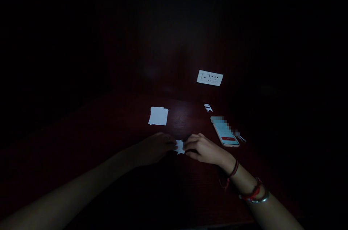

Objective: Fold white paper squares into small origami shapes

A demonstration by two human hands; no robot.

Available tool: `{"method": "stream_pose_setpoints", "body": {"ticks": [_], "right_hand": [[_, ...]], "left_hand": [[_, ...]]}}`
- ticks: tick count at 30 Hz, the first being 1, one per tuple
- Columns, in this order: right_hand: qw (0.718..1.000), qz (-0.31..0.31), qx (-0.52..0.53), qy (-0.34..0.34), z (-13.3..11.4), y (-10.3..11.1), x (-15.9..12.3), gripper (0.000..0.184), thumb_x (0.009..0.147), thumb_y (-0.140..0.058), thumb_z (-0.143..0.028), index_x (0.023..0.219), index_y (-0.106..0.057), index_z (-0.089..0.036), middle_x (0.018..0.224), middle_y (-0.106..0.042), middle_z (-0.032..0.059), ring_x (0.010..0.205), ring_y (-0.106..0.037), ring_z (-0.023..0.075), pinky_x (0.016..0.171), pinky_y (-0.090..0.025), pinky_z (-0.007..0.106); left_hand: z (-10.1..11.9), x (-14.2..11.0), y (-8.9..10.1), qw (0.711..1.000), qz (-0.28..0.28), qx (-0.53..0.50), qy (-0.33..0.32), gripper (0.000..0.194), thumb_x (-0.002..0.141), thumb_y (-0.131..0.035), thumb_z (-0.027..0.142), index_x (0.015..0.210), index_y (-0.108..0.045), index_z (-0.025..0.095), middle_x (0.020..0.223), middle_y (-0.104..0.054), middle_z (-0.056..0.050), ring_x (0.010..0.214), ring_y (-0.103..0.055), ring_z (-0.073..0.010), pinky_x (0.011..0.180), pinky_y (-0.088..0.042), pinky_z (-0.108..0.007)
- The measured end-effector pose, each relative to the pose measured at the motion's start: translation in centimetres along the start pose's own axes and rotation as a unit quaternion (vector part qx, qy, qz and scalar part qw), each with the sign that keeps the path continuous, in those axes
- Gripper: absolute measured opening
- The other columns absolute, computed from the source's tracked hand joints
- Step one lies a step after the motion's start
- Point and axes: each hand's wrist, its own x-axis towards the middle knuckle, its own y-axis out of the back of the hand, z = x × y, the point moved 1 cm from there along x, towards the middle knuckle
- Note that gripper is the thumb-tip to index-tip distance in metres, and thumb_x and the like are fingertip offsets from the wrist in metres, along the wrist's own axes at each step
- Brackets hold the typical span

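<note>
- Workpiece: a small white star-like paper piece point(179, 147) lies between the two hands, low on the table and near the middle of the view. Its pointed edges show in the gap between the fingers.
- Left hand point(156, 148): fingers are bent, with the fingertips grasping the left edge of the paper piece. A ring point(168, 139) sits on one finger.
- Right hand point(202, 149): fingers are curled, with thumb and forefinger grasping the right edge. A dark cord point(234, 169), a red band point(255, 192) and a metal bangle point(264, 198) encircle the wrist and forearm.
- Surface: the table point(185, 183) is dark reddish, with a faint sheen beyond the hands.
- Room: lighting is dim; the outer areas are too dark to read. A white socket plate point(210, 78) is mounted on the wall beyond the table.
- Items: a stack of white paper point(158, 116) lies beyond the left hand. White paper scraps point(208, 107) lie farther back, right of the stack. A phone point(225, 132), screen lit, lies just beyond the right hand.
- Edges and room: tabletop separates stack from phone; the near edge shows faintly at the bottom. Side limits are unclear.
</note>
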Motion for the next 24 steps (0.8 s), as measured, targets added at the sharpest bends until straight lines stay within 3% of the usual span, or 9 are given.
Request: {"method": "stream_pose_setpoints", "body": {"ticks": [4, 9, 15, 24], "right_hand": [[1.000, 0.013, -0.014, -0.008, 0.0, 0.0, -0.1, 0.022, 0.080, -0.047, -0.029, 0.096, -0.057, -0.017, 0.087, -0.058, 0.0040, 0.087, -0.047, 0.0159, 0.080, -0.029, 0.031], [0.999, 0.015, -0.045, 0.023, 0.4, -0.5, -0.3, 0.023, 0.081, -0.045, -0.031, 0.095, -0.058, -0.018, 0.087, -0.058, 0.0047, 0.089, -0.046, 0.0163, 0.080, -0.028, 0.032], [0.997, 0.021, -0.056, 0.046, 0.4, -0.8, -0.3, 0.020, 0.082, -0.044, -0.026, 0.091, -0.059, -0.018, 0.085, -0.057, 0.0047, 0.086, -0.046, 0.0155, 0.079, -0.029, 0.030], [0.998, 0.057, 0.028, -0.022, 0.4, -1.4, 0.4, 0.011, 0.078, -0.046, -0.016, 0.081, -0.057, -0.015, 0.079, -0.056, 0.0030, 0.076, -0.050, 0.0123, 0.072, -0.035, 0.024]], "left_hand": [[0.5, -0.3, 0.2, 1.000, -0.007, -0.007, -0.009, 0.036, 0.081, -0.041, 0.010, 0.116, -0.043, 0.020, 0.119, -0.046, -0.006, 0.111, -0.038, -0.0195, 0.090, -0.033, -0.036], [1.0, -0.2, 0.6, 0.999, -0.006, -0.036, -0.007, 0.038, 0.079, -0.041, 0.006, 0.113, -0.047, 0.023, 0.122, -0.043, -0.003, 0.115, -0.034, -0.0189, 0.092, -0.032, -0.035], [1.3, 0.2, 0.6, 0.997, 0.002, -0.083, -0.009, 0.038, 0.080, -0.041, 0.009, 0.115, -0.044, 0.021, 0.116, -0.049, -0.003, 0.109, -0.040, -0.0169, 0.091, -0.034, -0.034], [1.6, 0.4, 1.3, 0.994, 0.006, -0.106, 0.018, 0.040, 0.078, -0.039, 0.005, 0.113, -0.046, 0.021, 0.117, -0.048, -0.003, 0.107, -0.043, -0.0163, 0.090, -0.036, -0.032]]}}
